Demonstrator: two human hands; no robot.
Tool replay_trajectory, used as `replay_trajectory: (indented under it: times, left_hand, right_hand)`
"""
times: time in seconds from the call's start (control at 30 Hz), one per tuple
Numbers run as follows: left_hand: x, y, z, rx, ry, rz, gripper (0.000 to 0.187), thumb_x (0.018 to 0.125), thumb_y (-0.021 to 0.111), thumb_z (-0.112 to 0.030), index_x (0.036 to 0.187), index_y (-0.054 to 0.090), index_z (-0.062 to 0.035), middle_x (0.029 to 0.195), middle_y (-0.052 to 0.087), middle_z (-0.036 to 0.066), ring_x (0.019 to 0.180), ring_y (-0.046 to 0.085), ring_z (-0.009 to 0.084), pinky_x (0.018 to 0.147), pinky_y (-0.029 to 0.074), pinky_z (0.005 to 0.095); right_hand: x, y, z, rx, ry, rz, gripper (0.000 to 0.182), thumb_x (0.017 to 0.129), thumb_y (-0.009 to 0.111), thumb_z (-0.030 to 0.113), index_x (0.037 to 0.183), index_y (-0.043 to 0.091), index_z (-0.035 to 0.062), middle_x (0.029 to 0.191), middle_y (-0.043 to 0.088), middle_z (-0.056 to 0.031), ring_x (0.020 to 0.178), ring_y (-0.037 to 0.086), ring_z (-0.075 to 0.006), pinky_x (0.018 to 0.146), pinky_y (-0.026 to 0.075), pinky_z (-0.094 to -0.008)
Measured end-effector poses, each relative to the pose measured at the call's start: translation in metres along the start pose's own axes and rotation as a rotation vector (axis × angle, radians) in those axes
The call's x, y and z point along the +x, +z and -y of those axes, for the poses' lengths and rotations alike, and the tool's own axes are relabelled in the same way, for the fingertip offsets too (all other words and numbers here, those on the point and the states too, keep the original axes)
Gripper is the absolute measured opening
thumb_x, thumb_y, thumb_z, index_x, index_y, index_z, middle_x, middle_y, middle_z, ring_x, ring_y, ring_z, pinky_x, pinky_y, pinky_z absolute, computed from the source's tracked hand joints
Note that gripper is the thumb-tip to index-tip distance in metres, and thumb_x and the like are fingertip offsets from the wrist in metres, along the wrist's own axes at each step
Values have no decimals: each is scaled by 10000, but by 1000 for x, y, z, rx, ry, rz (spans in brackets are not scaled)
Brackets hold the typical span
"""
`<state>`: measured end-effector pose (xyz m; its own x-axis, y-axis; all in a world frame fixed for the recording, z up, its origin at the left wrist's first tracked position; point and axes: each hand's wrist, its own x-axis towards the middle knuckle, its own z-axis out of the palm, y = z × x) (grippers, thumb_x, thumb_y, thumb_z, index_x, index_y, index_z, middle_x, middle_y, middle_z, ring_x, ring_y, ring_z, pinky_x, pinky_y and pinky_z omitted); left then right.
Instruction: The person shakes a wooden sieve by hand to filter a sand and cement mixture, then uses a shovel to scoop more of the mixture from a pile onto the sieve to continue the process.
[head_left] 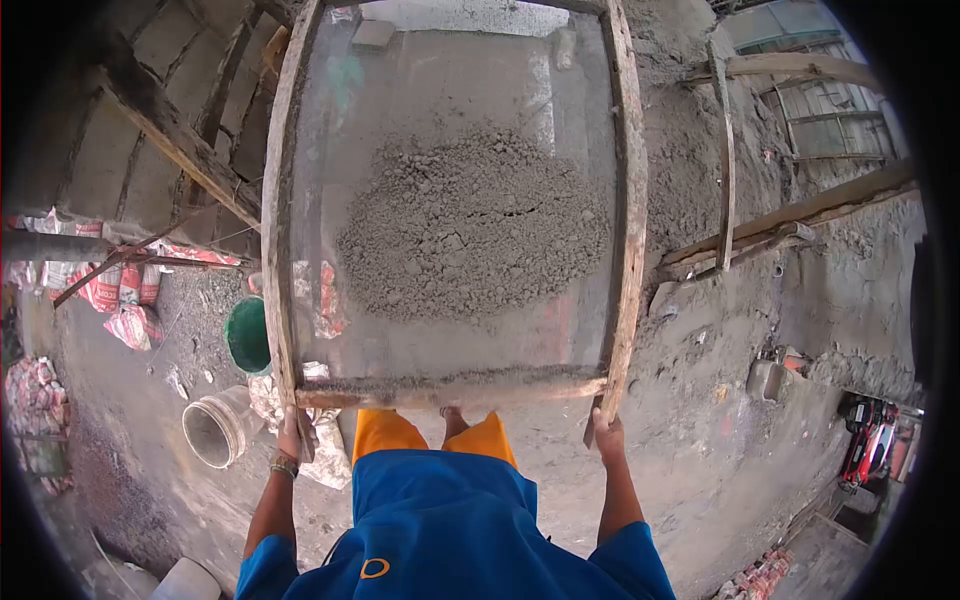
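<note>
A large wooden-framed sieve (630, 210) stretches out in front of me, its mesh dusted grey. Coarse, clumpy grey sand (470, 230) lies heaped over the middle of the mesh. At the near left corner, my left hand (289, 438) is wrapped round the end of the frame's side rail. My right hand (607, 437) grips the matching rail end at the near right corner. Both hands are partly hidden by the wood. Near the far edge of the sieve rest a pale block (374, 35) and a smaller lump (566, 48).
Left of the sieve are a green bucket (247, 335) and a dirty white bucket (212, 430) on its side. Red-and-white sacks (125, 290) lie further left. Wooden beams (800, 215) stick out on the right, with a red machine (872, 445) low on that side.
</note>
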<state>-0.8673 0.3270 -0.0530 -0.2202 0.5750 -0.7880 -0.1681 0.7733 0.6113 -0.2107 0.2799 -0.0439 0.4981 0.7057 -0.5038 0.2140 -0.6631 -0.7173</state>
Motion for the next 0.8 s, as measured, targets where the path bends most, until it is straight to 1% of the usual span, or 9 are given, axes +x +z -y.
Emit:
replay_trajectory:
  times: [0.1,0.17,0.27,0.33,0.4,0.5,0.57,0.67,0.8]
  left_hand:
    - [29,79,-156,127,35,-68,671,803,428,-748,782,570,-92,578,524,35,454,527,168,414,453,298]
    - [6,112,-247,166,119,4,641,768,454,-776,684,530,-144,517,489,6,398,501,151,367,434,282]
    - [-22,119,-326,134,106,104,626,759,487,-766,692,535,-146,520,499,5,391,497,143,354,425,278]
    - [-28,114,-344,187,148,122,622,747,514,-762,717,541,-142,526,504,6,390,496,142,350,422,276]
    - [-40,104,-309,195,63,84,645,743,498,-776,749,541,-133,534,504,10,398,498,147,367,434,285]
    - [-7,51,-174,146,79,35,678,782,451,-760,774,554,-90,551,505,59,412,520,180,377,454,313]
    - [-8,15,-81,84,-25,16,668,826,423,-721,804,536,-62,558,509,64,429,537,192,400,472,310]
    - [-36,-39,39,17,50,50,603,873,444,-630,830,532,-36,592,536,84,476,558,200,433,485,322]
    - [-56,-31,62,-11,139,0,673,791,524,-694,843,538,-23,595,534,81,477,553,192,434,490,325]
  right_hand:
    - [93,-3,121,-315,101,-174,850,732,661,633,1092,565,-131,962,635,-207,871,622,-258,749,485,-364]
    - [113,-27,211,-369,-85,-309,920,705,600,718,1034,606,-141,969,628,-305,988,616,-378,850,463,-398]
    - [98,-67,331,-251,-101,-176,854,718,626,678,963,622,-140,865,650,-247,827,646,-313,753,482,-382]
    - [78,-67,335,-263,-109,-191,834,722,630,667,947,625,-136,849,652,-239,800,649,-310,740,485,-383]
    - [59,-57,289,-338,-236,-287,779,738,637,631,958,629,-116,869,652,-243,815,651,-311,753,485,-386]
    - [14,-22,150,-319,-31,-218,728,781,660,550,1165,562,-60,1008,646,-239,1004,623,-323,842,474,-395]
    - [-12,-6,22,-113,-75,-122,558,840,662,420,1134,552,-41,949,635,-134,867,597,-203,769,480,-336]
    - [-75,-8,-44,108,36,-2,458,860,650,341,1148,533,6,955,594,-40,875,542,-125,774,461,-294]
    - [-89,-7,-93,176,12,-50,392,840,646,182,1168,518,9,999,588,-32,897,546,-114,794,455,-280]
